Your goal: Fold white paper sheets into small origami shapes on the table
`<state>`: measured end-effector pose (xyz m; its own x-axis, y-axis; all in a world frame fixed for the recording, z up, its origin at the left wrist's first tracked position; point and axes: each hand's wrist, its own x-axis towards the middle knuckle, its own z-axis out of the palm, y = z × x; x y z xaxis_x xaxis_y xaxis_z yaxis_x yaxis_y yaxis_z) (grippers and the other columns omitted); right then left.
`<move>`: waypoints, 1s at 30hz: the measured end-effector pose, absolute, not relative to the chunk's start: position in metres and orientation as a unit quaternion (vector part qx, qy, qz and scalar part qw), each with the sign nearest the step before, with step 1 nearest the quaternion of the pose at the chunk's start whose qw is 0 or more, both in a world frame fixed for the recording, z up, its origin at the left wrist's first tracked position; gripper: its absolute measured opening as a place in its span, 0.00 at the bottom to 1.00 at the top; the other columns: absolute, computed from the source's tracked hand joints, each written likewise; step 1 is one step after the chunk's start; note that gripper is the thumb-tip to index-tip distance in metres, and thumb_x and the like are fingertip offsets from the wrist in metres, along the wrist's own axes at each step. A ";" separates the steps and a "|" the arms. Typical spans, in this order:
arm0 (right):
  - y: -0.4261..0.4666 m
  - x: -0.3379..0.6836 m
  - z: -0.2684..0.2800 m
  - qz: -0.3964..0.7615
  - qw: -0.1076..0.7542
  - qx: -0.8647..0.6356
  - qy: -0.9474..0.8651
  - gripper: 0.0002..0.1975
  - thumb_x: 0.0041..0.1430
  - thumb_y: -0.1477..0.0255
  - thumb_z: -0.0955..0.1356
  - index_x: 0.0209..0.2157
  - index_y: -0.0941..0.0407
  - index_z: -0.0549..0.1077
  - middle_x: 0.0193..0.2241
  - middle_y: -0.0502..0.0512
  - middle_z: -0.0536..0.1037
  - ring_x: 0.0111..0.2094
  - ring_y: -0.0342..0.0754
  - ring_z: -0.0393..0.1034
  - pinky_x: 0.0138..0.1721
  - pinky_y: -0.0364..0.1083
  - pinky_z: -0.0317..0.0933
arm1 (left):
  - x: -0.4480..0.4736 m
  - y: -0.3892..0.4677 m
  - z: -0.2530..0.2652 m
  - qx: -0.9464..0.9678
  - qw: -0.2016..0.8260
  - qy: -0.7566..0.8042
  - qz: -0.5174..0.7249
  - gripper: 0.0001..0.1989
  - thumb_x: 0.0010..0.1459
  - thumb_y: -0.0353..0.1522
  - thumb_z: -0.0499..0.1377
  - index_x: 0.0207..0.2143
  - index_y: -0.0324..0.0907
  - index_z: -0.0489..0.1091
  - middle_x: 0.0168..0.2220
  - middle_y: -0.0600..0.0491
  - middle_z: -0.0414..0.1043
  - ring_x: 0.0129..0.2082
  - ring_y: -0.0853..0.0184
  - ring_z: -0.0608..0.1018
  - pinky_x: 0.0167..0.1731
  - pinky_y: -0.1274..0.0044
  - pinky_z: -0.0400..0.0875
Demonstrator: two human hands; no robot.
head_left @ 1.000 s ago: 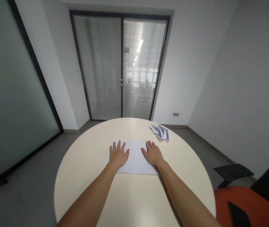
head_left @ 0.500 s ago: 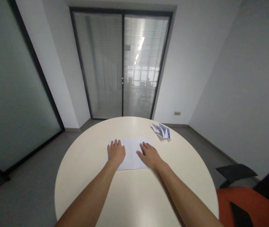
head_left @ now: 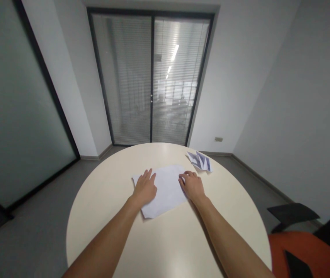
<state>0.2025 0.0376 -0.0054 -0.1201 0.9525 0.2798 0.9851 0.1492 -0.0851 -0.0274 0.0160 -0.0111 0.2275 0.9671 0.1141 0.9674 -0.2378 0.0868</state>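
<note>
A plain white sheet of paper (head_left: pixel 167 189) lies at a slant on the round table (head_left: pixel 159 243), with its left corners slightly lifted. My left hand (head_left: pixel 146 188) rests on the left part of the sheet, fingers stretched out and apart. At the right edge of the sheet is my right hand (head_left: pixel 193 186), its fingers curled in and its thumb close to the index finger, closed on the paper's edge. Part of that edge is hidden beneath the hand.
A folded white and bluish paper piece (head_left: pixel 200 161) sits near the table's far right rim. An orange chair (head_left: pixel 304 251) with black armrests stands at the right. Glass doors with blinds (head_left: pixel 170 116) are beyond the table.
The sheet has turned counterclockwise, its near left corner coming closer to me. My right hand has moved right and up and curled its fingers; my left hand has tilted rightward.
</note>
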 end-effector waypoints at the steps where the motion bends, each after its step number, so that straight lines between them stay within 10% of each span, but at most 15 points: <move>1: 0.039 0.203 -0.007 -0.053 0.134 -0.647 -0.749 0.18 0.69 0.64 0.60 0.51 0.52 0.76 0.53 0.62 0.75 0.53 0.58 0.68 0.51 0.53 0.61 | -0.027 0.017 -0.012 -0.801 -0.017 -0.596 -0.061 0.30 0.63 0.31 0.48 0.68 0.40 0.54 0.71 0.45 0.47 0.70 0.55 0.53 0.66 0.62 0.50; 11: 0.039 0.200 -0.014 0.056 0.207 -0.507 -0.835 0.24 0.71 0.60 0.57 0.60 0.54 0.70 0.63 0.59 0.68 0.64 0.53 0.59 0.65 0.53 0.49 | -0.026 0.017 -0.010 -0.749 0.028 -0.653 -0.106 0.21 0.66 0.40 0.48 0.54 0.42 0.71 0.55 0.39 0.70 0.56 0.49 0.70 0.54 0.59 0.64; 21: 0.045 0.207 -0.024 0.026 0.146 -0.663 -0.734 0.35 0.65 0.53 0.62 0.67 0.58 0.59 0.69 0.70 0.53 0.69 0.66 0.44 0.64 0.63 0.42 | -0.025 0.021 -0.024 -0.758 -0.027 -0.644 -0.100 0.28 0.66 0.42 0.48 0.63 0.39 0.61 0.67 0.40 0.56 0.67 0.46 0.58 0.62 0.55 0.54; 30: 0.055 0.214 -0.023 0.095 0.276 -0.651 -0.700 0.30 0.58 0.67 0.67 0.62 0.57 0.65 0.50 0.62 0.78 0.49 0.55 0.72 0.50 0.50 0.63 | -0.027 0.022 -0.018 -0.765 -0.020 -0.633 -0.118 0.30 0.63 0.45 0.53 0.62 0.38 0.62 0.64 0.39 0.61 0.64 0.49 0.63 0.60 0.63 0.59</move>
<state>0.2137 0.0552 -0.0226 0.0011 0.9648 0.2629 0.8598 0.1334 -0.4929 -0.0269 0.0221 -0.0176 0.1714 0.9730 0.1544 0.9635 -0.1983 0.1798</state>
